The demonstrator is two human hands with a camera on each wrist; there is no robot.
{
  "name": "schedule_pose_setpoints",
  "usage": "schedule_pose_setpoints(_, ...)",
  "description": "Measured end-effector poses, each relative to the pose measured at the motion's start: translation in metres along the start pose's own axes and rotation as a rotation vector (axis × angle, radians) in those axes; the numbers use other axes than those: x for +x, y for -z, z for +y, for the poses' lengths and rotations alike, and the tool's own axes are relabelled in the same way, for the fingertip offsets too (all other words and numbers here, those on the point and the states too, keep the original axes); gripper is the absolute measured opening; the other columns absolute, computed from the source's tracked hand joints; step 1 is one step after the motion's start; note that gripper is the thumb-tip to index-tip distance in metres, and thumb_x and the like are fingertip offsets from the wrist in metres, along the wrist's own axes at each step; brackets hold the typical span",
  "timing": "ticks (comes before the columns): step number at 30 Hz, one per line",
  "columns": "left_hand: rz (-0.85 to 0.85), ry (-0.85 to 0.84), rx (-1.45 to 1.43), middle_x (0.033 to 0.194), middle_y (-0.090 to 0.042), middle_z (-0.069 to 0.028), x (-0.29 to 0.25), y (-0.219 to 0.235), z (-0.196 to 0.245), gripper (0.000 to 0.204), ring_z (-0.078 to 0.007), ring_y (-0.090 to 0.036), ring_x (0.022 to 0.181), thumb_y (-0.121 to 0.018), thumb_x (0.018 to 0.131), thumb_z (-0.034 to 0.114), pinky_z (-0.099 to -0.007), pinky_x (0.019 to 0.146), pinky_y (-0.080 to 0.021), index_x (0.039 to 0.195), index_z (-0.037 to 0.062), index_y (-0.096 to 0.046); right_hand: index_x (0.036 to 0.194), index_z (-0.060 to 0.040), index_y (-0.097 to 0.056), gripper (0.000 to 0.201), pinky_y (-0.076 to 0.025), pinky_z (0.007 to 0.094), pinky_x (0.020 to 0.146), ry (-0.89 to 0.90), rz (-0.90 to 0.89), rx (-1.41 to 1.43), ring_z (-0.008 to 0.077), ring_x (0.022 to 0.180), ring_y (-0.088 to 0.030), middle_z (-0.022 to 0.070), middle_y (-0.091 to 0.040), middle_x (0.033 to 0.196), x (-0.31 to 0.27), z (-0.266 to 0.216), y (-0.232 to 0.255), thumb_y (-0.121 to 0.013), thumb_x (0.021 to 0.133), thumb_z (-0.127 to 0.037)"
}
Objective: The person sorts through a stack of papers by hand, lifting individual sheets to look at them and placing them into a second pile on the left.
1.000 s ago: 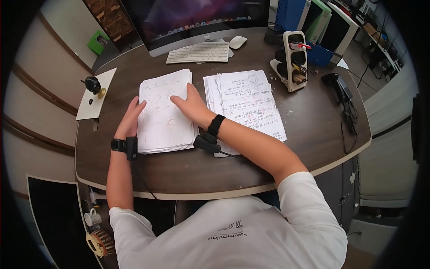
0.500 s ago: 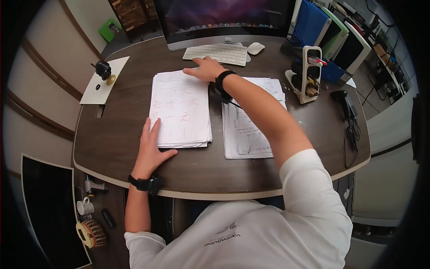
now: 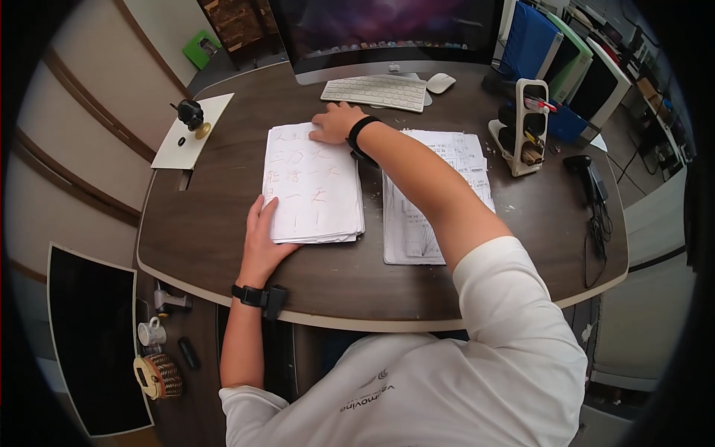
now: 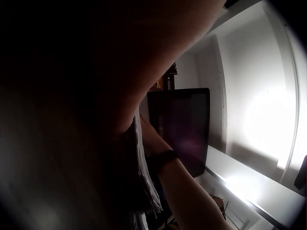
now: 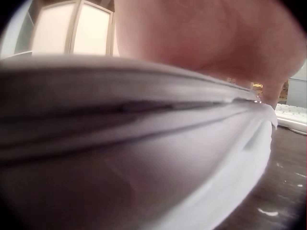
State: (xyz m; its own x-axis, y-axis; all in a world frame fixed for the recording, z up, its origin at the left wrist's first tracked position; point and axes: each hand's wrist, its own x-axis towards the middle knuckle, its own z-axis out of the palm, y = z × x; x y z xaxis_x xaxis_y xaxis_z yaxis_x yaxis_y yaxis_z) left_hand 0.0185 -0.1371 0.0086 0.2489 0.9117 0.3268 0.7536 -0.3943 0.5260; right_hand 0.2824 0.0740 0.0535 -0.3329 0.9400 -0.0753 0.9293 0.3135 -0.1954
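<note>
A stack of white paper (image 3: 305, 201) with handwritten characters on top lies on the desk. My left hand (image 3: 264, 242) is at its lower left corner, fingers along the left edge and thumb by the near edge. Across the far right corner lies my right hand (image 3: 337, 123), fingers over the top sheet and bent; whether they pinch it is hard to tell. The right wrist view shows the stack's layered edges (image 5: 144, 115) close up under the hand (image 5: 206, 38). In the left wrist view the hand (image 4: 158, 43) is dark beside the sheet edges (image 4: 142, 163).
Right of the stack lies a second pile of written papers (image 3: 469, 171), partly under the right forearm. Beyond are a keyboard (image 3: 376, 91), mouse (image 3: 441, 83) and monitor (image 3: 395, 33). A pen holder (image 3: 519, 134) and a black corded device (image 3: 585, 179) stand or lie to the right.
My right hand has moved from the middle of the stack to its far edge. My left hand has slid down from the left side to the near left corner. The head view has shifted.
</note>
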Motion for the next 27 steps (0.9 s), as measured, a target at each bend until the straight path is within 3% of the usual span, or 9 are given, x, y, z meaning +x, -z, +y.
schedule_pose_setpoints(3,-0.031,-0.031,0.009,0.16,-0.034,-0.0261,0.0,0.011,0.005,0.104,-0.0424,-0.04,0.145,-0.097,0.061,0.021,-0.0463,0.115,-0.043,0.15,0.0056,-0.047,0.146,-0.0202,-0.058,0.064,-0.034,0.059,0.115,-0.037,0.196,0.193,0.0416,0.143,-0.041,0.0201,-0.051,0.15,-0.006,0.021,0.007,-0.048,0.098,-0.061)
schedule_pose_setpoints(4,-0.038,-0.03,0.024,0.16,-0.034,-0.0262,-0.002,0.016,0.007,0.105,-0.0424,-0.04,0.145,-0.098,0.061,0.022,-0.0462,0.116,-0.043,0.151,0.0061,-0.046,0.139,-0.0102,-0.063,0.065,-0.038,0.0557,0.113,-0.017,0.329,0.292,0.0428,0.137,-0.048,0.0234,-0.057,0.144,-0.011,0.036,0.008,-0.049,0.099,-0.059)
schedule_pose_setpoints(7,-0.053,-0.018,0.03,0.162,-0.032,-0.0269,-0.006,0.024,0.002,0.11,-0.0428,-0.041,0.145,-0.097,0.061,0.024,-0.0457,0.117,-0.041,0.155,0.0078,-0.043,0.129,-0.0023,-0.067,0.065,-0.048,0.0499,0.105,-0.007,0.304,0.243,0.0432,0.12,-0.062,0.0249,-0.068,0.126,-0.075,0.095,0.034,-0.053,0.098,-0.058)
schedule_pose_setpoints(11,-0.044,-0.025,-0.006,0.158,-0.04,-0.0264,-0.002,0.02,-0.003,0.104,-0.0407,-0.044,0.144,-0.094,0.064,0.018,-0.0445,0.116,-0.041,0.154,0.0055,-0.044,0.119,0.0042,-0.068,0.065,-0.057,0.047,0.09,-0.324,0.177,0.006,0.0413,0.101,-0.071,0.0243,-0.074,0.105,-0.22,0.149,0.056,-0.063,0.093,-0.055)
schedule_pose_setpoints(13,-0.078,-0.051,-0.039,0.155,-0.044,-0.0248,0.004,0.016,-0.005,0.101,-0.0392,-0.046,0.142,-0.093,0.064,0.015,-0.0438,0.116,-0.041,0.153,0.0036,-0.044,0.124,0.0067,-0.064,0.073,-0.057,0.0465,0.089,-0.535,0.064,0.023,0.0401,0.102,-0.072,0.0267,-0.073,0.105,-0.271,0.149,0.057,-0.067,0.09,-0.057)
schedule_pose_setpoints(16,-0.088,-0.049,-0.034,0.154,-0.046,-0.024,0.01,0.017,0.001,0.099,-0.0386,-0.047,0.141,-0.091,0.065,0.011,-0.0433,0.116,-0.041,0.152,0.0025,-0.045,0.141,0.0083,-0.05,0.089,-0.055,0.0465,0.091,-0.479,0.072,0.174,0.0434,0.106,-0.07,0.0304,-0.071,0.111,-0.309,0.157,0.025,-0.076,0.084,-0.055)
schedule_pose_setpoints(21,-0.028,0.053,0.081,0.157,-0.044,-0.0211,-0.004,0.025,0.034,0.1,-0.0394,-0.041,0.146,-0.088,0.065,0.011,-0.0454,0.12,-0.036,0.154,0.004,-0.043,0.145,0.0086,-0.046,0.082,-0.055,0.0359,0.077,-0.445,0.343,0.501,0.0264,0.088,-0.071,0.0198,-0.072,0.096,-0.321,0.153,-0.002,-0.085,0.081,-0.025)
schedule_pose_setpoints(25,0.178,0.003,-0.022,0.153,-0.047,-0.0163,-0.03,0.021,0.085,0.076,-0.0298,-0.048,0.139,-0.079,0.08,0.003,-0.0394,0.113,-0.041,0.149,0.0031,-0.048,0.137,0.0073,-0.054,0.061,-0.057,0.0296,0.077,-0.49,0.361,0.871,0.0158,0.085,-0.071,0.0109,-0.071,0.092,-0.322,0.174,-0.02,-0.078,0.086,-0.014)
schedule_pose_setpoints(27,0.209,0.174,-0.609,0.119,-0.065,-0.0098,-0.045,-0.016,0.113,0.027,-0.0173,-0.063,0.111,-0.062,0.097,0.0,-0.0308,0.097,-0.05,0.124,-0.0005,-0.062,0.135,0.0073,-0.055,0.054,-0.058,0.0295,0.077,-0.449,0.371,1.195,0.0146,0.085,-0.07,0.0094,-0.071,0.095,-0.324,0.175,-0.023,-0.075,0.088,-0.012)
